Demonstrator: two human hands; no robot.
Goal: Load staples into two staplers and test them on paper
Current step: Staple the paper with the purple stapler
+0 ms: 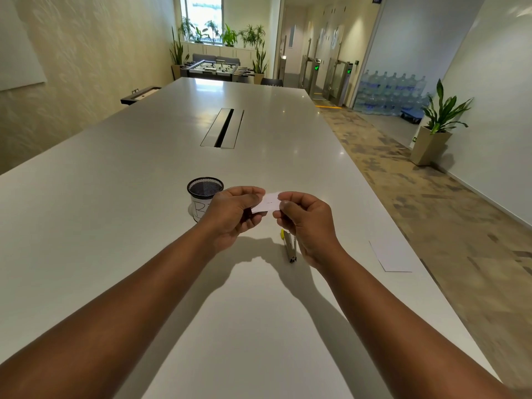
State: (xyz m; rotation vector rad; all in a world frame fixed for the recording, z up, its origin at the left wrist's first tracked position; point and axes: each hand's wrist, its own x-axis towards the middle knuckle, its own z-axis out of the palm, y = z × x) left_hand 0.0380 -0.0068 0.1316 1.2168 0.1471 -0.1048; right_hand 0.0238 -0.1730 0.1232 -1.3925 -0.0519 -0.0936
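We're pinching a small white slip (268, 202) w/ two tiny marks btwn L hand (230, 216) & R hand (305, 223); stapler (289, 249) w/ yellow tip is lying below.

both bare forearms reach forward and converge, hands raised close together. the left hand (230, 214) has its fingers curled, thumb on top, pinching the left end of a paper slip (267, 203). the right hand (306, 223) pinches the slip's right end between thumb and curled forefinger.
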